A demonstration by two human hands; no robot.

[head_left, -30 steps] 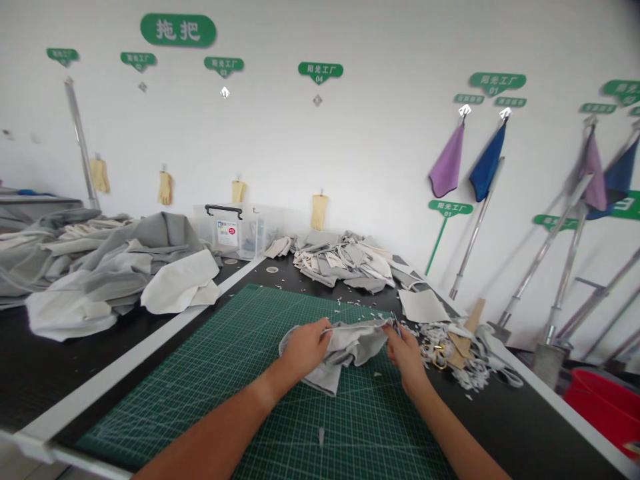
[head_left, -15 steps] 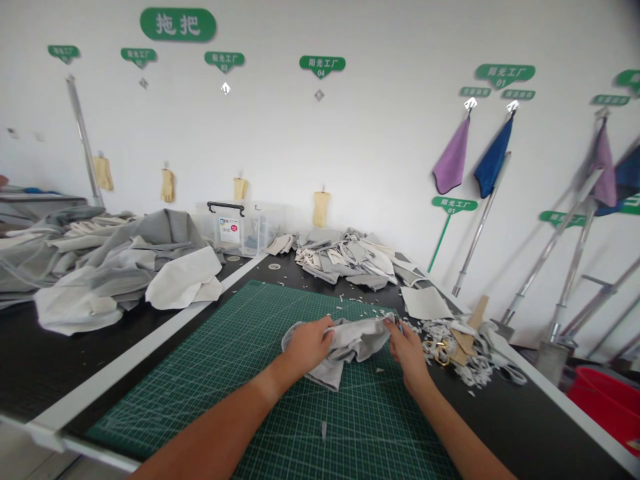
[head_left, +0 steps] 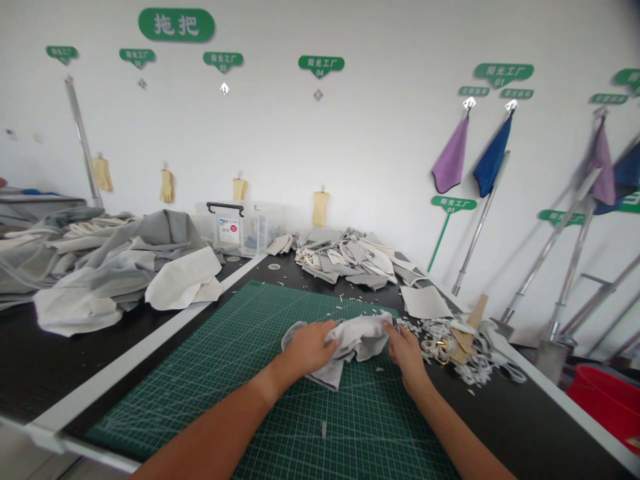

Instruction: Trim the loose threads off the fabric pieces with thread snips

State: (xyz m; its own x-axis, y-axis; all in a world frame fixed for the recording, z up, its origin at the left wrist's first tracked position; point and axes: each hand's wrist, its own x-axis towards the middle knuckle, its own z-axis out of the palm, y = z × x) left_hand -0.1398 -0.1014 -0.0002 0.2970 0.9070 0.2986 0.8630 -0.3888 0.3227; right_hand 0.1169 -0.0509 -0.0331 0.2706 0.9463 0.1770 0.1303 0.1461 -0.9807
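A crumpled light-grey cloth (head_left: 367, 333) lies partly raised over the green cutting mat (head_left: 225, 373). My left hand (head_left: 310, 348) is closed on the cloth's middle, its fingers bunching the fabric. At the right-hand corner of the cloth, my right hand (head_left: 404, 348) is closed, with the index finger along the edge. A small dark, bluish tool (head_left: 397, 325) pokes out of the right hand beside that corner; its kind is mostly hidden by the fingers. One thin pale scrap (head_left: 324, 429) rests on the mat in front of the cloth.
Gold-handled scissors (head_left: 441, 351) lie among shredded scraps (head_left: 475, 377) and brown card pieces (head_left: 464, 347) on the right. Grey cloths (head_left: 345, 257) are heaped behind the mat, and a larger pile (head_left: 125, 267) sits left, beside a clear plastic box (head_left: 257, 230). A red bucket (head_left: 603, 403) stands at right.
My left hand has slid slightly to the right on the cloth, and the cloth between the hands is bunched a little higher. The right hand has barely shifted.
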